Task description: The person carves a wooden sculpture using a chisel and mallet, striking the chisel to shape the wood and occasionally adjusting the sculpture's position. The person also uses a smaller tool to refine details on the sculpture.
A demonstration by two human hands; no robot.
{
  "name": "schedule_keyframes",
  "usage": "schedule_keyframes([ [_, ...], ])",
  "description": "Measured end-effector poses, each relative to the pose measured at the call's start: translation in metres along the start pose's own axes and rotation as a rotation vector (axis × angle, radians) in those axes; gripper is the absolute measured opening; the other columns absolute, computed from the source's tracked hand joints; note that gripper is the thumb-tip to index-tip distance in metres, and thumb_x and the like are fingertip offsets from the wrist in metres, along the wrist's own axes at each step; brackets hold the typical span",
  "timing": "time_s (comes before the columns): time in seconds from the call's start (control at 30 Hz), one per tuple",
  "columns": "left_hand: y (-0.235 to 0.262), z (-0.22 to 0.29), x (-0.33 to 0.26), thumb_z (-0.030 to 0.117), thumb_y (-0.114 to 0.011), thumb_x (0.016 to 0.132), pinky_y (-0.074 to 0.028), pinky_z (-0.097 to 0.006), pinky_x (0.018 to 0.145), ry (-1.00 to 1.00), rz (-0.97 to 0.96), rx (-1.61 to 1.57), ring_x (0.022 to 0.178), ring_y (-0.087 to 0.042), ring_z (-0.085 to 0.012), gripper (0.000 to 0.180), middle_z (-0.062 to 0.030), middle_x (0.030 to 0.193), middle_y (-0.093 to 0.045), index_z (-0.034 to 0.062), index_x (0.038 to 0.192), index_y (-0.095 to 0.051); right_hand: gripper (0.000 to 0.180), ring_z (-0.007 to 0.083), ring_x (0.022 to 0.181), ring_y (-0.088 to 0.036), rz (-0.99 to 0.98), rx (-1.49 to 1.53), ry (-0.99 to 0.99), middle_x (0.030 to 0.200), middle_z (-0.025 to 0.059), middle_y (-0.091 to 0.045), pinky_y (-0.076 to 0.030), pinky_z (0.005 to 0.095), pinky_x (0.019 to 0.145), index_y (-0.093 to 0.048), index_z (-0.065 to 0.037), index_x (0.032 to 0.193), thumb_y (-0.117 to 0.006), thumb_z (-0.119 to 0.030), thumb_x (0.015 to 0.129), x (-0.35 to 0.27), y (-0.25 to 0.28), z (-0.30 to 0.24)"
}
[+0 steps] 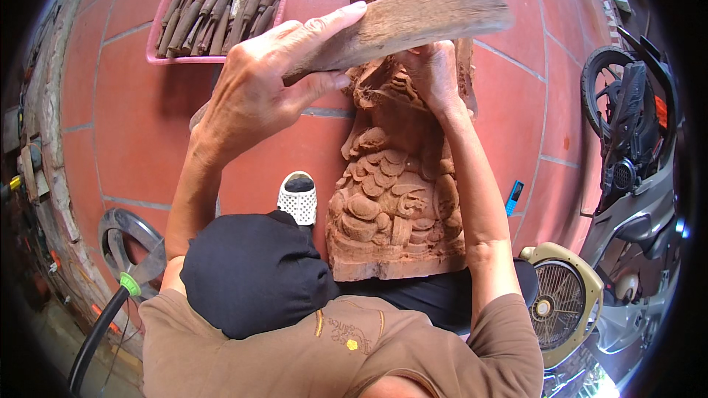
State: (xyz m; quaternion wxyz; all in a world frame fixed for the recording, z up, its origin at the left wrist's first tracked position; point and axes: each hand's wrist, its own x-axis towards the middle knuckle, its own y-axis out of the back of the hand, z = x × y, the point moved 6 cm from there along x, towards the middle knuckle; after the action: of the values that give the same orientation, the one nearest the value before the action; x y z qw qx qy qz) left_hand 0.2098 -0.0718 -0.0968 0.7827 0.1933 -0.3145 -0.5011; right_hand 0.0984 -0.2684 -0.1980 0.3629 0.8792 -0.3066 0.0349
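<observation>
My left hand (269, 74) is wrapped round a worn wooden mallet (435, 15), a flat club-like block raised above the carving. Its thick end points right, and its other end shows past my wrist. Beneath that block my right hand (434, 77) is closed, low over the upper part of a brown wood carving (398, 206). The mallet covers its fingertips, so what they grip cannot be made out. Rounded, coin-like reliefs cover the carving's near end, which lies against my legs. The carving stretches away from me, with its far part partly behind the mallet.
A pink plastic basket (158, 37) full of wood-handled tools (221, 11) stands far left on red floor tiles (509, 96). At right are a blue phone (514, 197), a box fan (558, 302) and a motorbike (627, 118). My foot wears a white sandal (297, 206).
</observation>
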Motion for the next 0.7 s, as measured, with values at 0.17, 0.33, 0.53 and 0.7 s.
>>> schedule_keyframes([
  [0.17,0.0,-0.001,0.0,0.002,-0.072,0.077,-0.045,-0.036,0.102,-0.03,-0.072,-0.004,0.118,-0.061,-0.0297,0.062,-0.0176,0.13,-0.062,0.0006,0.136,-0.053,0.024,0.0287,0.093,-0.067,0.068,-0.035,0.076,0.097,0.0141,-0.071,-0.052,0.0406,0.079,-0.069,-0.004,0.103,-0.075,-0.013,0.081,-0.004,0.004,-0.008],
  [0.33,0.001,0.002,0.001,0.003,-0.071,0.078,-0.049,-0.036,0.098,-0.005,-0.067,0.087,0.113,-0.063,-0.0314,0.06,-0.0182,0.126,-0.064,0.0041,0.135,-0.056,0.03,0.028,0.097,-0.064,0.045,-0.04,0.061,0.102,0.0146,-0.068,-0.051,0.0426,0.082,-0.066,-0.003,0.108,-0.076,-0.015,0.082,-0.004,0.001,0.0],
  [0.53,0.0,-0.006,0.002,0.008,-0.073,0.077,-0.053,-0.039,0.085,-0.016,0.014,0.168,0.096,-0.065,-0.0331,0.061,-0.0163,0.11,-0.067,0.0137,0.136,-0.057,0.021,0.0244,0.086,-0.068,-0.008,0.008,0.018,0.092,0.0111,-0.07,-0.053,0.0365,0.075,-0.068,-0.005,0.101,-0.076,-0.013,0.083,-0.002,-0.001,-0.001],
  [0.7,0.02,-0.009,0.002,0.008,-0.074,0.077,-0.054,-0.038,0.09,-0.12,0.213,0.142,0.105,-0.065,-0.0357,0.06,-0.017,0.119,-0.066,0.0142,0.134,-0.058,0.016,0.0227,0.075,-0.068,-0.079,-0.021,0.102,0.088,0.0085,-0.068,-0.054,0.0314,0.066,-0.065,-0.008,0.092,-0.077,-0.014,0.082,-0.012,-0.008,-0.024],
])
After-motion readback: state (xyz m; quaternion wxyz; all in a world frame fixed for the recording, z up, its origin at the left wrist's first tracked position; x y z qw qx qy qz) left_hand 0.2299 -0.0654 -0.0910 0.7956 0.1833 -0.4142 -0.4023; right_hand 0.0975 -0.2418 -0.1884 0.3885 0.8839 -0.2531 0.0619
